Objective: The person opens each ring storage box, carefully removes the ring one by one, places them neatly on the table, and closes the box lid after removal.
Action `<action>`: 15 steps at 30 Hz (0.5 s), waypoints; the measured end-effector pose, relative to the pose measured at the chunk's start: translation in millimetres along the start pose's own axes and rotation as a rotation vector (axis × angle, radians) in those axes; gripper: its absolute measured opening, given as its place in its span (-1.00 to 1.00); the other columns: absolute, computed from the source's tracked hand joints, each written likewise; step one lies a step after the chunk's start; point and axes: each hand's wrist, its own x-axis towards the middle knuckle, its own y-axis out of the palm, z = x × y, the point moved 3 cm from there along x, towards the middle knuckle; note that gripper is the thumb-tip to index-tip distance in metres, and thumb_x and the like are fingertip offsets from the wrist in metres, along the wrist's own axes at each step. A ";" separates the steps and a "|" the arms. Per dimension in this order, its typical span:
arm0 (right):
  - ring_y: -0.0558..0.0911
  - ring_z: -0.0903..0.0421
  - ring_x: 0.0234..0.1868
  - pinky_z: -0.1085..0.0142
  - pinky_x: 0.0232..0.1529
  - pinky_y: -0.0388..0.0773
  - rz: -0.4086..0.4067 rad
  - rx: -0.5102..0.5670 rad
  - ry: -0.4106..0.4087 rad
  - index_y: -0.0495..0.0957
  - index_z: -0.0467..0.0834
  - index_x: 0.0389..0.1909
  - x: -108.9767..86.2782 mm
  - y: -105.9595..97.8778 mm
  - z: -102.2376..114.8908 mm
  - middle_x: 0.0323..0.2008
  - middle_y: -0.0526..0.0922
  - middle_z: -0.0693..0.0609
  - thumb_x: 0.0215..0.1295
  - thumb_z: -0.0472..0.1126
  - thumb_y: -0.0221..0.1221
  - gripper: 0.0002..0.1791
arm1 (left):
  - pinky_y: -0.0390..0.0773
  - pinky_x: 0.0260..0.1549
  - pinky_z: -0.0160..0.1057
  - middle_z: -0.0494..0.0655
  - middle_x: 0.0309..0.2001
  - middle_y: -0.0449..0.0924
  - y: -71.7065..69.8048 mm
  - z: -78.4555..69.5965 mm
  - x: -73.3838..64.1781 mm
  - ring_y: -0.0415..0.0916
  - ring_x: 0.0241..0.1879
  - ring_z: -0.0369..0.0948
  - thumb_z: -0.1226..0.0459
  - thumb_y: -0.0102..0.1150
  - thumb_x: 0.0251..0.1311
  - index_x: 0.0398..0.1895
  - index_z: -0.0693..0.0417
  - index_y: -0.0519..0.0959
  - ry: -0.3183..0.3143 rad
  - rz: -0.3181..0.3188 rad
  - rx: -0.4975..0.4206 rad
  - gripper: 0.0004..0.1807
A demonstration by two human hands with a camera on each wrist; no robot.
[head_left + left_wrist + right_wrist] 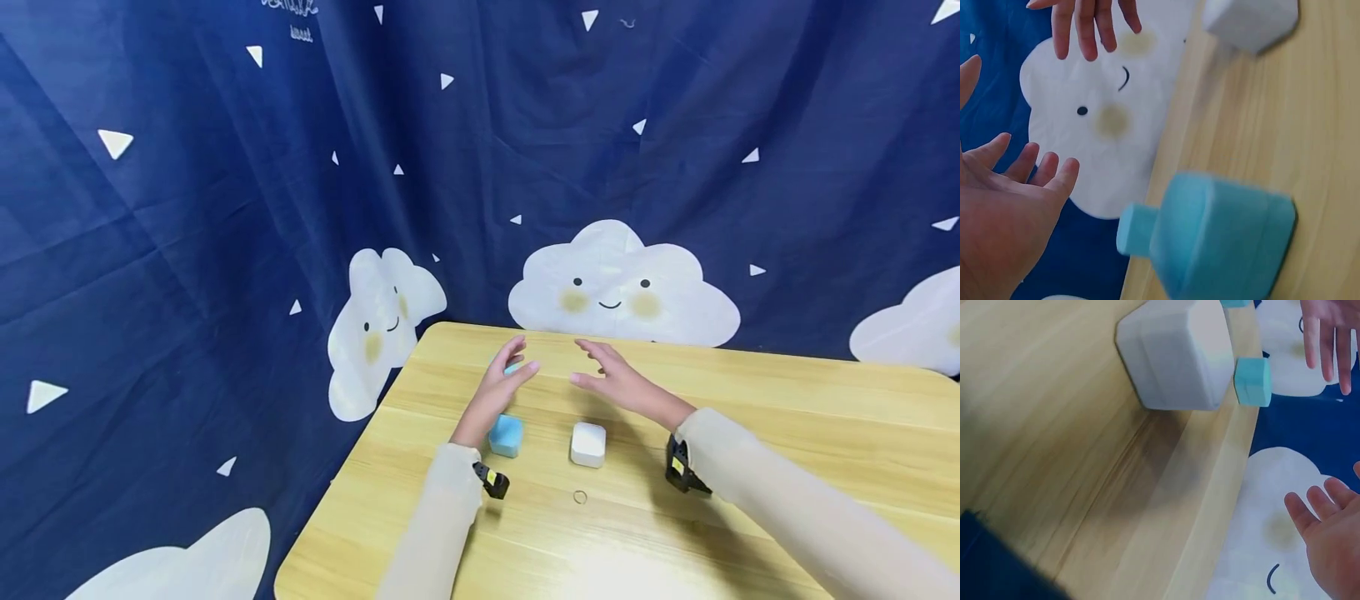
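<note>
My left hand [497, 390] and right hand [619, 382] are held up above the table, palms facing across a gap. Fingers on both are loosely spread and hold nothing. Partly under the left wrist stands a light blue rounded block [507, 437], also large in the left wrist view [1229, 237]. A similar white block [588, 444] stands to its right, nearer the right hand. Behind the left hand's fingers a smaller blue block [513, 367] is mostly hidden; the right wrist view shows it as a small cube [1252, 382]. None of these blocks is touched.
A thin small ring [580, 503] lies on the wooden table [787, 408] in front of the white block. Blue cloth [480, 167] with clouds and triangles hangs behind and left of the table. Black wrist cameras [491, 481] are strapped over the sleeves.
</note>
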 end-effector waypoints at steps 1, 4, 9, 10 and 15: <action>0.18 -0.26 0.32 -0.23 0.21 0.25 0.002 0.002 -0.005 -0.02 -0.16 0.48 2.5 1.8 0.7 0.38 0.11 -0.26 0.33 0.08 0.13 -0.15 | 0.25 0.29 -0.06 -0.33 0.35 0.23 -3.8 1.0 -1.3 0.17 0.34 -0.17 -0.18 0.19 0.13 0.44 -0.26 0.17 0.004 -0.004 0.000 -0.19; 0.18 -0.27 0.33 -0.23 0.22 0.25 0.015 0.009 -0.012 -0.01 -0.16 0.48 10.1 7.6 1.7 0.38 0.12 -0.26 0.32 0.10 0.14 -0.14 | 0.25 0.29 -0.08 -0.29 0.37 0.22 -15.1 3.8 -4.8 0.16 0.35 -0.15 -0.14 0.20 0.15 0.44 -0.22 0.16 0.005 -0.011 0.002 -0.19; 0.20 -0.27 0.32 -0.19 0.22 0.28 0.035 0.001 -0.013 -0.01 -0.16 0.47 24.6 19.4 -1.9 0.38 0.14 -0.25 0.28 0.15 0.16 -0.10 | 0.22 0.30 -0.03 -0.19 0.41 0.16 -31.7 7.7 -8.9 0.10 0.38 -0.08 -0.12 0.20 0.16 0.44 -0.24 0.14 -0.004 -0.015 0.006 -0.20; 0.21 -0.26 0.32 -0.18 0.22 0.29 0.037 -0.006 -0.013 0.00 -0.16 0.47 27.5 21.7 -2.8 0.37 0.15 -0.25 0.28 0.15 0.16 -0.10 | 0.20 0.31 -0.02 -0.16 0.42 0.13 -34.4 8.7 -9.4 0.08 0.39 -0.06 -0.12 0.20 0.17 0.45 -0.23 0.13 -0.006 -0.012 0.003 -0.20; 0.26 -0.25 0.29 -0.15 0.19 0.33 0.048 -0.023 -0.006 0.01 -0.15 0.47 41.3 33.6 -5.5 0.34 0.19 -0.26 0.24 0.16 0.18 -0.08 | 0.18 0.33 -0.01 -0.04 0.46 0.05 -45.8 9.3 -15.0 -0.01 0.43 0.03 0.01 0.19 0.23 0.48 -0.13 0.06 -0.062 0.013 -0.036 -0.19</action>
